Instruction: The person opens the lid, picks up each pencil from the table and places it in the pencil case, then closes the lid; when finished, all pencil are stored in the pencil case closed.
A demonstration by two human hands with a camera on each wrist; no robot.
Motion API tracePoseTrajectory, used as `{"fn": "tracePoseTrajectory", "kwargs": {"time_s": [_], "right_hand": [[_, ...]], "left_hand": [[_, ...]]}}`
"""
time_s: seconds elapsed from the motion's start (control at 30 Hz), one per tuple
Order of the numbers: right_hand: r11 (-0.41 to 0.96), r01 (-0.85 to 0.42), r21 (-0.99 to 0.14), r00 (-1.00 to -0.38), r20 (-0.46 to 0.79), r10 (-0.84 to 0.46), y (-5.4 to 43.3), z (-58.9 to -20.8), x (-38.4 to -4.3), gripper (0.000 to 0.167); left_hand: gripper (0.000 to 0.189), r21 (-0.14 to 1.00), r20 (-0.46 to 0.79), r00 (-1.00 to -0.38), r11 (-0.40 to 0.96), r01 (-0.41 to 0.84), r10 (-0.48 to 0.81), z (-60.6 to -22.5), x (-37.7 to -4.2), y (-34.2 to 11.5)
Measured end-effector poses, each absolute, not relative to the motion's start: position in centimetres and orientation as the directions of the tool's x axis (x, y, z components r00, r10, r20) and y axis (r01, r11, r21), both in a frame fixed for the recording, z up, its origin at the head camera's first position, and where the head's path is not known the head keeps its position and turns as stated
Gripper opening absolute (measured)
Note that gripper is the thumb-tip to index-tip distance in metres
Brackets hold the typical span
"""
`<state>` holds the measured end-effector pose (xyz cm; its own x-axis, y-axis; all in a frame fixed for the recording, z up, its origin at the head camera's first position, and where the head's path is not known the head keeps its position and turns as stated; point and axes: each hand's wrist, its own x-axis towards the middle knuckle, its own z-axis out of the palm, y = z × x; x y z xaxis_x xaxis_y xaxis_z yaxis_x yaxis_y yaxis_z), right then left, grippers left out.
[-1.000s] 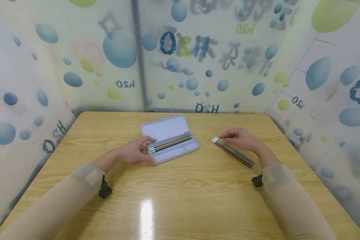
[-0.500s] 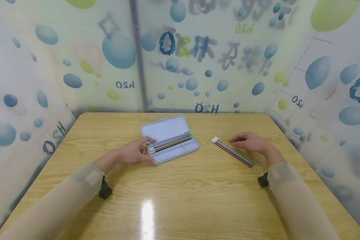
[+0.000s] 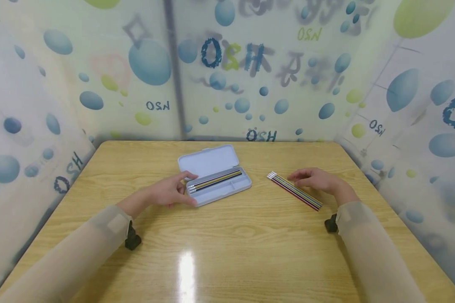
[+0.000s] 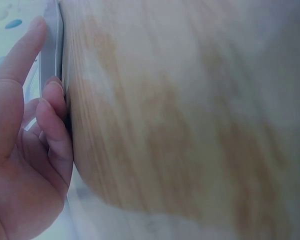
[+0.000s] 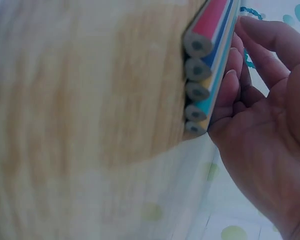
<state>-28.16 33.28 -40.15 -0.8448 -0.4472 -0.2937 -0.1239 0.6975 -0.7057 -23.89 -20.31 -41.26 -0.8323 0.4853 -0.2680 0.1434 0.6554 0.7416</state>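
A pale blue pencil case (image 3: 220, 195) lies with its lid (image 3: 208, 162) folded back. Several striped pencils (image 3: 216, 181) in black and yellow rest along its rear compartment, their silver ends to the left. My left hand (image 3: 170, 191) holds the case's left end, thumb at the front edge and index finger at the back corner. To the right lies a row of several coloured pencils (image 3: 293, 191), side by side. Their unsharpened ends (image 5: 197, 90) face the right wrist camera. Beside the row rests my right hand (image 3: 318, 183), its fingers loosely bent and pinching nothing.
The wooden table (image 3: 227, 244) carries both the case and the loose pencils. Behind it and at both sides hang printed curtains (image 3: 227, 84). A dark wrist camera (image 3: 132, 240) sits under the left cuff, another camera (image 3: 330, 224) under the right.
My right hand has let go of the coloured pencils' silver end and shifted right along the row. The left hand and the case stay where they were.
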Motion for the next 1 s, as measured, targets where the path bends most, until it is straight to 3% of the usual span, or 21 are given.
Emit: {"fn": "tracePoseTrajectory", "kwargs": {"time_s": [1.0], "right_hand": [[0.738,-0.185,-0.649,-0.876,-0.231,-0.423,33.18,-40.43,-28.53,0.042]], "left_hand": [[0.097,0.751,-0.269,-0.822,0.644,0.148,0.502,-41.62,-24.26,-20.54]]}}
